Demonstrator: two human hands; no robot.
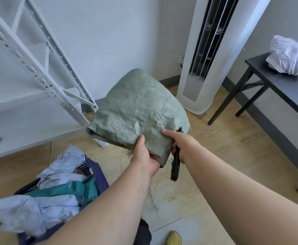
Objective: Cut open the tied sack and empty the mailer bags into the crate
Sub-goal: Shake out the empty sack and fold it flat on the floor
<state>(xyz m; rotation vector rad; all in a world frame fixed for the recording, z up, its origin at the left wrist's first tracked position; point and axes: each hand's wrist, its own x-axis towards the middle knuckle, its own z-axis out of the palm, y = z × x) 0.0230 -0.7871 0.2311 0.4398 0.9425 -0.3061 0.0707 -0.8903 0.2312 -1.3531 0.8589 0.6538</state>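
The woven sack [137,110] is held up in the air over the floor, just beyond the crate [93,174], its frayed open edge gripped low, apparently so that any remaining contents may fall out. The sack looks slack and largely emptied. Mailer bags [56,195], pale and teal, are heaped in the crate at lower left. The left hand [144,156] is clenched on the sack's lower edge, thumb upward, forearm extended. The right hand [178,144] is closed on the same edge and on a black cutting tool [175,167], which hangs downward, blade state not discernible. Both arms are reached forward. Loose fibres are noted on the floor [224,147].
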